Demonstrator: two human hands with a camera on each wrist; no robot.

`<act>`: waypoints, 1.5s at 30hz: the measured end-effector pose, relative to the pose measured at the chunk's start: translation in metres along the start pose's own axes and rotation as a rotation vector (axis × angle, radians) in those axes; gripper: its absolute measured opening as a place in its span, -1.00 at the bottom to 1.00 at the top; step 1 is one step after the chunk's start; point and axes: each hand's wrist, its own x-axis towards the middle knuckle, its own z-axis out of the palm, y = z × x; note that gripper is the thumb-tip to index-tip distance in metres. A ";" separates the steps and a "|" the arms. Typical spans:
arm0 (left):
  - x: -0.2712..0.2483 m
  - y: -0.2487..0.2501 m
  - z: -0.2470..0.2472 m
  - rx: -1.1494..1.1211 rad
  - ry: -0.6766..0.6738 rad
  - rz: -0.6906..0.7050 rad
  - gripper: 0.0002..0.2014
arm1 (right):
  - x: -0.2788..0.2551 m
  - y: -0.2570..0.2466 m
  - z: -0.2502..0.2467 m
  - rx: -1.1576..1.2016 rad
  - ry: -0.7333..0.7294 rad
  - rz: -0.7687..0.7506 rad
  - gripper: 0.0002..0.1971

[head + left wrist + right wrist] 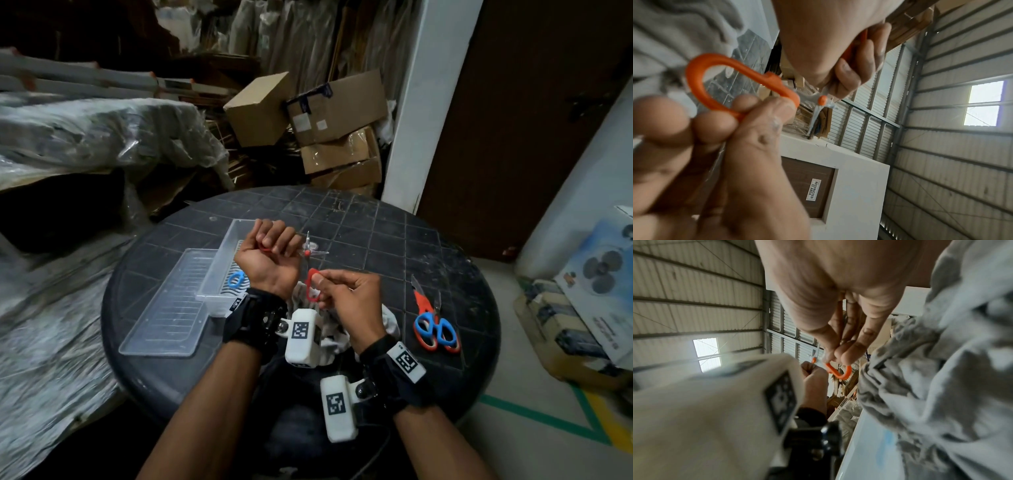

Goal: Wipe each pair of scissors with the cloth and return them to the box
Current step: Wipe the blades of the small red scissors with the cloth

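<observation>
A pair of red-handled scissors (307, 253) is held up over the round dark table (376, 219), its blades spread apart. My left hand (270, 240) grips one handle in a fist; in the left wrist view that hand (849, 74) curls round the handle. My right hand (320, 284) pinches the other red loop (694, 81) between thumb and fingers, as the right wrist view shows (838, 353). A grey-white cloth (388, 322) lies crumpled under both wrists. The clear box (222, 250) stands left of my hands with a blue-handled pair (236, 279) inside.
The box's clear lid (168, 308) lies flat at the table's left. Another pair of scissors with orange and blue handles (433, 325) lies on the table to the right. Cardboard boxes (329, 113) and plastic-wrapped stacks stand behind the table.
</observation>
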 end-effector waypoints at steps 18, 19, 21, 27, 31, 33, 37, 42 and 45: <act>0.017 0.043 -0.033 0.078 0.144 0.178 -0.44 | 0.017 0.005 -0.028 -0.908 -0.273 -0.305 -0.83; 0.016 0.044 -0.034 0.075 0.151 0.184 -0.44 | 0.019 0.004 -0.033 -0.909 -0.239 -0.307 -0.81; 0.016 0.045 -0.035 0.084 0.162 0.193 -0.43 | 0.022 0.002 -0.044 -0.920 -0.187 -0.305 -0.77; 0.013 0.031 -0.036 0.138 0.176 0.166 -0.45 | 0.024 -0.013 -0.055 -0.813 -0.246 -0.166 -0.90; 0.011 0.024 -0.036 0.187 0.158 0.138 -0.43 | 0.024 -0.014 -0.052 -0.855 -0.260 -0.186 -0.80; 0.010 0.022 -0.035 0.204 0.146 0.129 -0.43 | 0.024 -0.015 -0.046 -0.842 -0.312 -0.239 -0.79; 0.009 0.020 -0.035 0.228 0.143 0.127 -0.43 | 0.022 -0.019 -0.033 -0.871 -0.555 -0.254 -0.42; 0.010 0.021 -0.037 0.219 0.146 0.126 -0.43 | 0.026 -0.019 -0.033 -0.905 -0.612 -0.274 -0.52; 0.010 0.021 -0.037 0.222 0.146 0.125 -0.43 | 0.027 -0.020 -0.035 -0.930 -0.636 -0.298 -0.69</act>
